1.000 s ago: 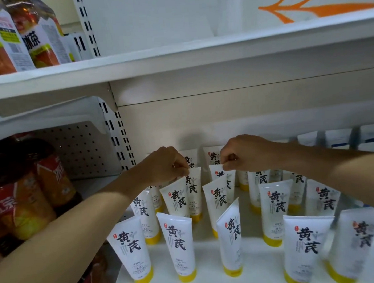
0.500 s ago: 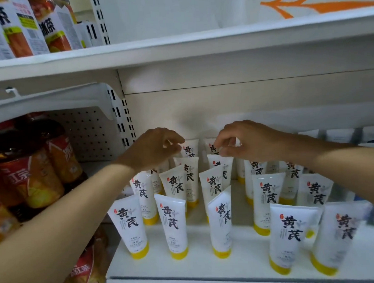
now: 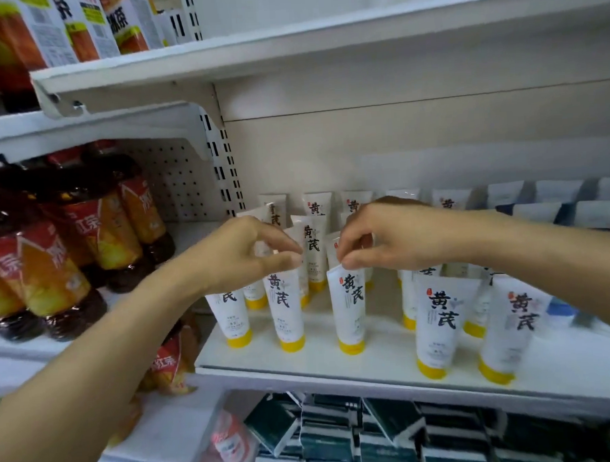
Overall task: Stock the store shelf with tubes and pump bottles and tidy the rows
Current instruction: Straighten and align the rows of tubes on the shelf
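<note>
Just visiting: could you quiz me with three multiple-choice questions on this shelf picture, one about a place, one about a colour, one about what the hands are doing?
1. Where are the brown drink bottles?
A left of the tubes
B below the tubes
C behind the tubes

2. What colour are the tube caps?
A blue
B yellow
C red

3. What is the right hand doing?
A hanging idle
B lying flat on the shelf
C pinching a tube's top edge

Answers:
1 A, they fill the neighbouring bay.
2 B, each tube stands on one.
3 C, fingertips meet on the tube's top; the left hand pinches another tube.
</note>
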A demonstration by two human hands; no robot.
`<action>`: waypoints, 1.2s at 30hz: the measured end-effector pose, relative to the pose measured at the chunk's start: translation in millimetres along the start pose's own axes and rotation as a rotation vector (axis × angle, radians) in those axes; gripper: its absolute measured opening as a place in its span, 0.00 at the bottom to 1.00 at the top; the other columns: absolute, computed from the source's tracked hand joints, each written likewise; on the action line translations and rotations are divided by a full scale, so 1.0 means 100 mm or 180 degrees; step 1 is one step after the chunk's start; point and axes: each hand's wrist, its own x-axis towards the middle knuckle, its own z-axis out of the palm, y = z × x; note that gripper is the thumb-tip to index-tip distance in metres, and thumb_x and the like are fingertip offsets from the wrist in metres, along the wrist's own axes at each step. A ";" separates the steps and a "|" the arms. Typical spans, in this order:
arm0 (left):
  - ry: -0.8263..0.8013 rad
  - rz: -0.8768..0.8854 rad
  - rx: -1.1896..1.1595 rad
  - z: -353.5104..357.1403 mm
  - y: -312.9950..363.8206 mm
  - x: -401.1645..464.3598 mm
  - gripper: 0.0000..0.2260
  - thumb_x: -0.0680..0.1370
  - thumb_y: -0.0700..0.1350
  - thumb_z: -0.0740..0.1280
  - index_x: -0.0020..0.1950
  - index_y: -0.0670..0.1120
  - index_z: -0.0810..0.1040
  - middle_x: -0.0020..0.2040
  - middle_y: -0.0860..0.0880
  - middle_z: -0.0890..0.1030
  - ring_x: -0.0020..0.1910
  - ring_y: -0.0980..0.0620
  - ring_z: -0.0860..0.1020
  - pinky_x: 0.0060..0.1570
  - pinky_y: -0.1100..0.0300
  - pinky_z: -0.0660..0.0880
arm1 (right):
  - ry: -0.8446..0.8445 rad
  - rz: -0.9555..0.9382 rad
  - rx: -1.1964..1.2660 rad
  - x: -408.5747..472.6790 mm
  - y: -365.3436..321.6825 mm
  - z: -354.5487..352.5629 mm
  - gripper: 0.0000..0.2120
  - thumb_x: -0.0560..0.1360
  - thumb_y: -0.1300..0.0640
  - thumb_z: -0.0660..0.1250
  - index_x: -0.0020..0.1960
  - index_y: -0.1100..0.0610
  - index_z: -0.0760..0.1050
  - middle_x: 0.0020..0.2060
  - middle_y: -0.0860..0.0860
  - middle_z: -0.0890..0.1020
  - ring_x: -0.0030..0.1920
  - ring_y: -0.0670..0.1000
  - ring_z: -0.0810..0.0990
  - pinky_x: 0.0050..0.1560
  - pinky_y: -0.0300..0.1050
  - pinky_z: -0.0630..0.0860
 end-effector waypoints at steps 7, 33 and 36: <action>-0.0173 -0.0203 0.0847 -0.01 -0.09 -0.07 0.10 0.74 0.56 0.71 0.55 0.63 0.81 0.55 0.65 0.81 0.60 0.63 0.75 0.68 0.44 0.64 | -0.0052 0.0144 -0.0526 0.03 -0.10 0.05 0.04 0.76 0.53 0.68 0.48 0.50 0.81 0.40 0.44 0.82 0.41 0.46 0.78 0.43 0.44 0.74; 0.0007 0.0453 0.0290 0.10 -0.03 -0.02 0.03 0.74 0.50 0.72 0.45 0.54 0.86 0.38 0.58 0.83 0.40 0.60 0.79 0.46 0.55 0.78 | -0.0058 0.0570 -0.0457 -0.12 -0.37 0.05 0.06 0.74 0.60 0.65 0.40 0.54 0.78 0.33 0.45 0.79 0.35 0.42 0.75 0.39 0.46 0.75; -0.0016 0.0469 0.0316 0.10 -0.02 -0.01 0.03 0.75 0.50 0.72 0.45 0.55 0.85 0.38 0.59 0.83 0.40 0.61 0.79 0.46 0.56 0.78 | -0.0125 0.0588 -0.0471 -0.11 -0.39 0.04 0.06 0.74 0.59 0.64 0.40 0.54 0.79 0.34 0.45 0.80 0.36 0.44 0.76 0.39 0.47 0.77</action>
